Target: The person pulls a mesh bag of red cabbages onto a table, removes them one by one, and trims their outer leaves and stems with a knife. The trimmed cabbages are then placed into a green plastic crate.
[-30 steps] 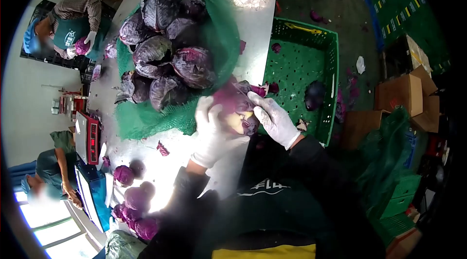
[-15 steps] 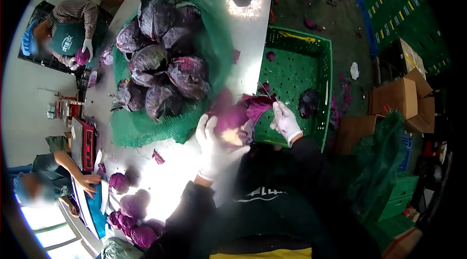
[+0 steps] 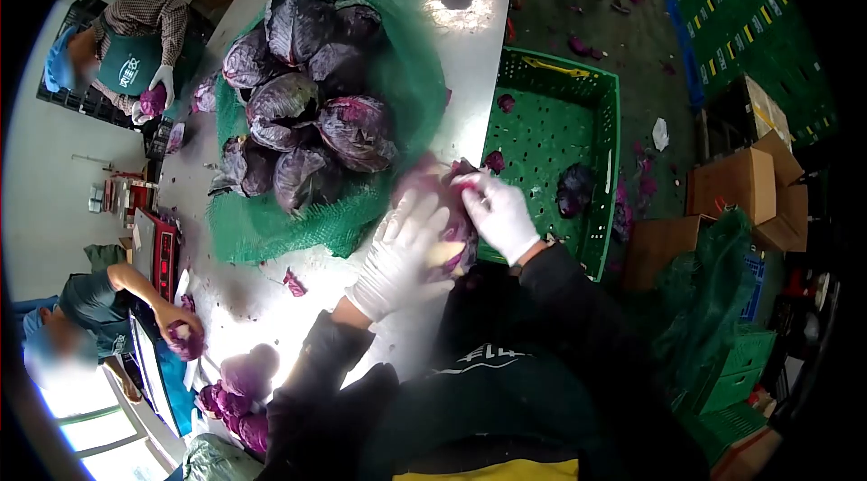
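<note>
A red cabbage (image 3: 459,233) with a pale cut stem end is between my hands at the table edge, partly blurred. My left hand (image 3: 402,255), in a white glove, holds it from the left with the fingers spread over its side. On the far right side of the same cabbage, my gloved right hand (image 3: 504,214) has its fingers bent and pinched at a purple leaf edge. Its fingertips are partly hidden. Beyond my left hand, several dark red cabbages (image 3: 357,133) with their outer leaves lie on a green mesh bag (image 3: 411,74).
A green crate (image 3: 610,165) at the table's right holds leaf scraps and a dark purple piece. Several trimmed cabbages (image 3: 248,373) lie at lower left, near a red scale (image 3: 164,255). Two co-workers on the left each hold a cabbage. Cardboard boxes (image 3: 736,183) stand at right.
My left hand has turned over the cabbage's side. My right hand has moved left to the cabbage, and the loose leaf no longer hangs over the crate. The lower-left co-worker has picked up a cabbage.
</note>
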Demonstrator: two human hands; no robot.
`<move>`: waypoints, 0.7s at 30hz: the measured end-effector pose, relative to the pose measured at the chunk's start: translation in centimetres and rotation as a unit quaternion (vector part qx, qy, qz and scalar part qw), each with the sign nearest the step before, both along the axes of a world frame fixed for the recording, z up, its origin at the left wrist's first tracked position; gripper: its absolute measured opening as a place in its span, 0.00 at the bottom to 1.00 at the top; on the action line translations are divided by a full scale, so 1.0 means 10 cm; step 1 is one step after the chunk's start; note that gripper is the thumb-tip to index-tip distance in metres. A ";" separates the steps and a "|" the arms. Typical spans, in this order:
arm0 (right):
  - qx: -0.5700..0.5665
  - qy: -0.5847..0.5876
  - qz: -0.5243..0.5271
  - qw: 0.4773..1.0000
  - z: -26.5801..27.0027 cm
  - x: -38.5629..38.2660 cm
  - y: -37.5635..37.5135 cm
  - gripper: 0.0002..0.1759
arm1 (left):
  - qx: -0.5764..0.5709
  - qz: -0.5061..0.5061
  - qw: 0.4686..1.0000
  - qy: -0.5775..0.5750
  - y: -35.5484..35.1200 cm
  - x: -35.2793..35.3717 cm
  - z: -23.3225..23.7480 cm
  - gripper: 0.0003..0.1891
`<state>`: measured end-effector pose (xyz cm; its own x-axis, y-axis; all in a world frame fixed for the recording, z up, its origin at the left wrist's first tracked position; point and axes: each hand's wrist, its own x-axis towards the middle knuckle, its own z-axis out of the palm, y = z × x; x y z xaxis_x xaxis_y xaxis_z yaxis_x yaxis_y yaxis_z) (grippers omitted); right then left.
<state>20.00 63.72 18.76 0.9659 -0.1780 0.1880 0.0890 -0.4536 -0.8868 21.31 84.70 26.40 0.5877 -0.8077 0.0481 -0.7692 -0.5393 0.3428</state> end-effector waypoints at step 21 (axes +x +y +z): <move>0.209 0.237 -0.075 0.946 -0.40 -0.47 -0.22 0.24 | -0.142 0.294 0.940 0.100 -0.09 -0.42 -0.36 0.68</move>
